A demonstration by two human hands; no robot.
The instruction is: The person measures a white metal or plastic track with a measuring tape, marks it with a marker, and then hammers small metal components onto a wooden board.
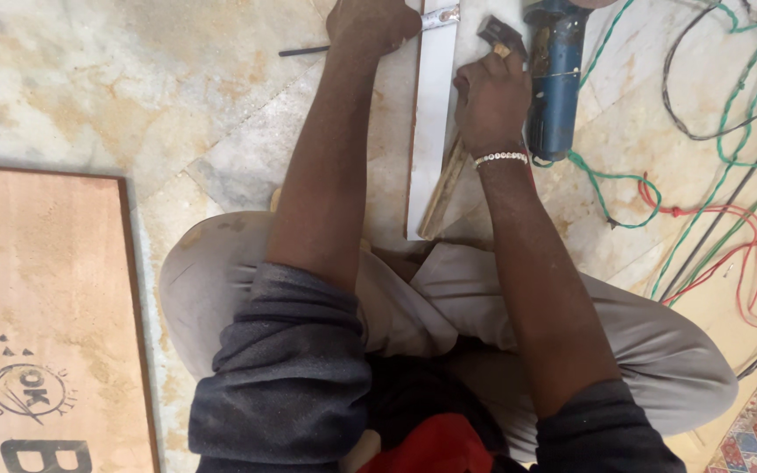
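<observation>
Seated cross-legged on marble floor. Left hand pressed flat, fingers closed, on far end of white strip; right hand just beside strip, curled around hammer. Strip's long axis running straight away from knees, wood batten touching its near right edge. Pale, flat, smooth-faced. Blue grinder right of hammer.

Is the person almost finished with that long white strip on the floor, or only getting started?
Hard to say how much is done: the long white strip lies flat on the marble floor with no finished part showing. Right now the left hand presses its far end while the right hand holds a hammer beside it. The blue power tool lies unused, and the plywood sheet sits untouched.
</observation>
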